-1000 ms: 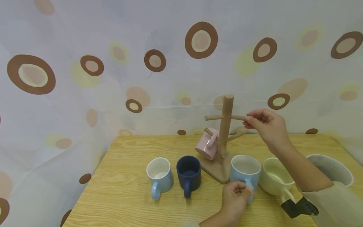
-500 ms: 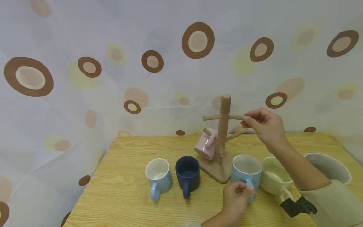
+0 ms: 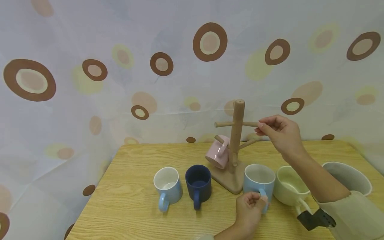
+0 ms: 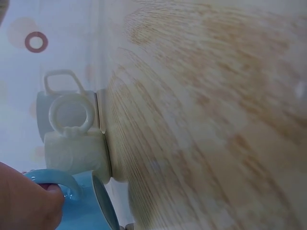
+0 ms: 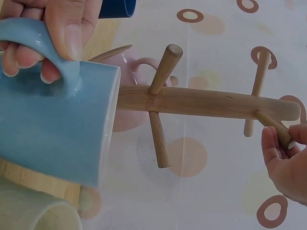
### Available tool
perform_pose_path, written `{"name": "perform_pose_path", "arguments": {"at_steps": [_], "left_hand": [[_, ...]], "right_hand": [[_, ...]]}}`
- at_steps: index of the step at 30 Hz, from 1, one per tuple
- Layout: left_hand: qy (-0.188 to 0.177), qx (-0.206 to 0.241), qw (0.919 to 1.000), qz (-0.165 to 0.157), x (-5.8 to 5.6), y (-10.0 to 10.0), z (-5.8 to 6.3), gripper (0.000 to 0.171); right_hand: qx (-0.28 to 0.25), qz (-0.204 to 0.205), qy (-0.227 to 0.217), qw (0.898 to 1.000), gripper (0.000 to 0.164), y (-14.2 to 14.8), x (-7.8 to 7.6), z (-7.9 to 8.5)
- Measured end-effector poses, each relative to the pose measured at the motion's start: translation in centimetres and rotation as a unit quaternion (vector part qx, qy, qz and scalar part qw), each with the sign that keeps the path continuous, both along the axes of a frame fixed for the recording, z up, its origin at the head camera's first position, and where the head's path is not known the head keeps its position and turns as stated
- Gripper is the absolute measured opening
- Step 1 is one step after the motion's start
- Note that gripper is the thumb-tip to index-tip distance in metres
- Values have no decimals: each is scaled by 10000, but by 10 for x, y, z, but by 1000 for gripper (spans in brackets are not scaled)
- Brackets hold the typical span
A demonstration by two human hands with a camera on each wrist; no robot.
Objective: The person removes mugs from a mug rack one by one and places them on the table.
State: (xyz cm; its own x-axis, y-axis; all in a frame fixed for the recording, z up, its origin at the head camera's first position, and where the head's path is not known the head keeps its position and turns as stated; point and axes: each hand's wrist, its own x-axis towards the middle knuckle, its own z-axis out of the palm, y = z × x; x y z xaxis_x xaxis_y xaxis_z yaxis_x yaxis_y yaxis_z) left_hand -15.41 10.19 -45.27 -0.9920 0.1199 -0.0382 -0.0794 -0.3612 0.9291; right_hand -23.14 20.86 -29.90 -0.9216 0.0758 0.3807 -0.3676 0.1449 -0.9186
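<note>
My left hand grips the handle of a light blue mug, its thumb and fingers wrapped on the handle as the right wrist view shows. The mug stands in front of the right side of a wooden mug tree. High on the right, my right hand pinches the tip of the tree's upper peg between thumb and fingers. A pink mug hangs tilted by its handle on a lower left peg. The other pegs in view are bare.
Left of the tree stand another light blue mug and a navy mug. Close at right are a pale green mug and a large whitish mug, partly behind my right forearm. A patterned cloth hangs behind the wooden table.
The head view has shifted slightly. Both hands keep their grips, and the held light blue mug has moved only a hair to the left over the last half second.
</note>
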Motion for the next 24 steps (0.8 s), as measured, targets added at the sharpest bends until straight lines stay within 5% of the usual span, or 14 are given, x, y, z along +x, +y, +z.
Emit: {"name": "perform_pose_path", "arguments": {"at_steps": [12, 19, 24], "left_hand": [[-388, -101, 9990, -179, 0, -1, 0, 6], [313, 3, 9993, 192, 0, 3, -7, 15], [362, -15, 9991, 228, -1, 4, -12, 14]], "right_hand": [[120, -71, 227, 9996, 4, 0, 1, -2], [-363, 226, 199, 9989, 4, 0, 1, -3], [-576, 346, 260, 9974, 3, 0, 1, -2]]}}
